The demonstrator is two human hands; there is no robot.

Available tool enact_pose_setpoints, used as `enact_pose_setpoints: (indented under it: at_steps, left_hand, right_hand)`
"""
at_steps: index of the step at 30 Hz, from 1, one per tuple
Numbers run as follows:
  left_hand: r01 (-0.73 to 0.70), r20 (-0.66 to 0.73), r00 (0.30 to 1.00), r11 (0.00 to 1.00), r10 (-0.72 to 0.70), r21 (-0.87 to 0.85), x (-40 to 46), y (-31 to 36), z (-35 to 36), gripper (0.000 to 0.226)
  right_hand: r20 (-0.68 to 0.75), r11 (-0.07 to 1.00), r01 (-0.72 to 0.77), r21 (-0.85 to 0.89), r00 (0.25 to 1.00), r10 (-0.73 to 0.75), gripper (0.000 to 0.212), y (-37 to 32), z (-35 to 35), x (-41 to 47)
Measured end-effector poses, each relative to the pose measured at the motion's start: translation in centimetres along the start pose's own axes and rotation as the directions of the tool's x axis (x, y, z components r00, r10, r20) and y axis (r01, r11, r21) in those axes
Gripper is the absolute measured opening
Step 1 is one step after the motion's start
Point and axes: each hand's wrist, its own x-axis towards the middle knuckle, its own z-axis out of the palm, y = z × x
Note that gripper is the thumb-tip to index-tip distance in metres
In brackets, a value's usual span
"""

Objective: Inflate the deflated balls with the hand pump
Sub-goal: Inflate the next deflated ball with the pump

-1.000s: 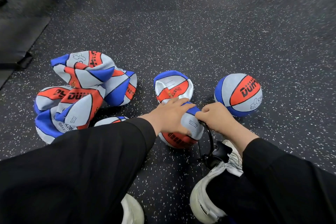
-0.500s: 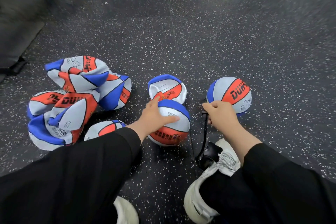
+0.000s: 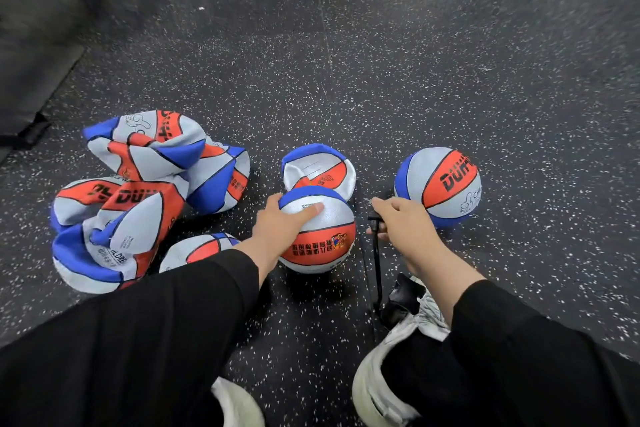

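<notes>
Floor (image 3: 450, 80): flat-ball pile (image 3: 145, 191) far left, one full ball (image 3: 438, 185) right. Round ball (image 3: 317, 230) sits centre, left hand (image 3: 282, 222) spread flat on it, fingers straight. Pump (image 3: 377, 253) stands upright just right of that ball, foot pinned under shoe (image 3: 408, 322); right hand (image 3: 401, 222) wrapped round its handle. Next stroke likely runs straight down the pump's axis.

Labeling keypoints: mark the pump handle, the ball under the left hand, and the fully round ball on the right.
pump handle (image 3: 374, 218), head view, black end left of the right hand
held ball (image 3: 329, 222), head view, grey panel
round ball (image 3: 446, 180), head view, orange panel
</notes>
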Motion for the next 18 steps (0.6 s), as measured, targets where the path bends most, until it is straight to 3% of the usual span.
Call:
enact_pose_setpoints:
  at_steps: [5, 7, 14, 18]
  left_hand:
    - [0.009, 0.006, 1.0, 0.982, -0.008, -0.189, -1.0, 1.7, 1.9, 0.094]
    - [0.044, 0.006, 0.999, 0.967, -0.044, -0.25, -0.7, 2.7, 3.0, 0.095]
    - [0.18, 0.127, 0.982, 0.915, -0.144, -0.361, 0.5, 6.6, 6.1, 0.112]
    - [0.241, 0.104, 0.97, 0.92, -0.219, -0.308, 2.9, 7.3, 7.3, 0.15]
  right_hand:
    - [-0.103, 0.999, 0.042, -0.008, 0.994, -0.043, 0.044, -0.6, -0.1, -0.6]
    - [-0.176, 0.997, 0.068, -0.02, 0.982, -0.071, 0.044, -0.8, -0.6, -0.8]
    - [-0.306, 0.992, 0.121, -0.038, 0.944, -0.126, 0.046, 0.0, -1.6, -0.3]
    - [-0.331, 0.992, 0.121, -0.015, 0.936, -0.119, 0.046, 0.0, -1.9, 0.1]
